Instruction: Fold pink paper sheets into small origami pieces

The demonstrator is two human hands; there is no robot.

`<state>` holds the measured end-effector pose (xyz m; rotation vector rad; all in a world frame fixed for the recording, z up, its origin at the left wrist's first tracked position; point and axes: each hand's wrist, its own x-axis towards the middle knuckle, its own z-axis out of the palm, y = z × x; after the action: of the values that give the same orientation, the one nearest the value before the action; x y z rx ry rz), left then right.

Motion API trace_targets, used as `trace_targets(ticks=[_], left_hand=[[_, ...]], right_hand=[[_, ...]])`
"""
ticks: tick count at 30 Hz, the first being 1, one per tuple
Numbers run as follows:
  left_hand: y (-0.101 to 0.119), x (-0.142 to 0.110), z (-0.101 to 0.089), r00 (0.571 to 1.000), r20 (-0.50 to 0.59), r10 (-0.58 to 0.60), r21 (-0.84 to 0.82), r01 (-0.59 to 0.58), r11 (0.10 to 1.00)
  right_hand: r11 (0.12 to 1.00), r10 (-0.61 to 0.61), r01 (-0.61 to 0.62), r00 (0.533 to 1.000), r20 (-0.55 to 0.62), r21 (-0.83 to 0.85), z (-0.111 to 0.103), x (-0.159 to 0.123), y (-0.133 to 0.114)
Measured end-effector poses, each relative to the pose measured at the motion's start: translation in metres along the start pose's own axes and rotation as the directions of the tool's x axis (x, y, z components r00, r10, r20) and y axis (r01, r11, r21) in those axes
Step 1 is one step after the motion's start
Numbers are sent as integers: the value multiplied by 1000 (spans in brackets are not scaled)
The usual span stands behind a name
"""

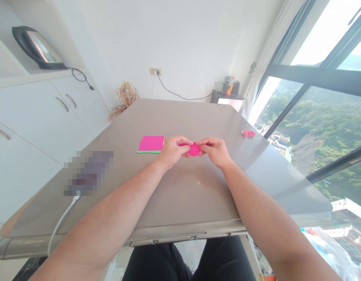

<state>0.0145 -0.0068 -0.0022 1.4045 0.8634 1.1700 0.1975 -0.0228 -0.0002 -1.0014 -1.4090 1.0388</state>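
Between my two hands is a small piece of folded pink paper [194, 150], held just over the middle of the table. My left hand [173, 150] pinches its left side with thumb and fingers. On the other side, my right hand [214, 150] grips the right edge the same way. A crease runs down the paper's middle; the fingertips hide its outer ends. Close by my left hand lies a stack of square paper [152, 143], pink on top with green showing at the lower edge.
Small folded pink pieces [248, 133] lie near the right edge of the grey-brown table [180, 117]. At left is a blurred-out object [91, 173] with a white cable [63, 216]. A low cabinet [228, 100] with bottles stands behind the table, and windows [315, 117] line the right.
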Motion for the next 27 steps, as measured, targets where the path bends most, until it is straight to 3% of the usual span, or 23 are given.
trace_targets(ticks=[20,27], left_hand=[[6,0,-7,997,47,-69,-108,74,991],[8,-1,-2,955,75,-288,-146,297,944]], right_hand=[[998,40,-39,999,-24,52,-2,0,-2],[980,-101,85,992,-79,-179,1,-3,2]])
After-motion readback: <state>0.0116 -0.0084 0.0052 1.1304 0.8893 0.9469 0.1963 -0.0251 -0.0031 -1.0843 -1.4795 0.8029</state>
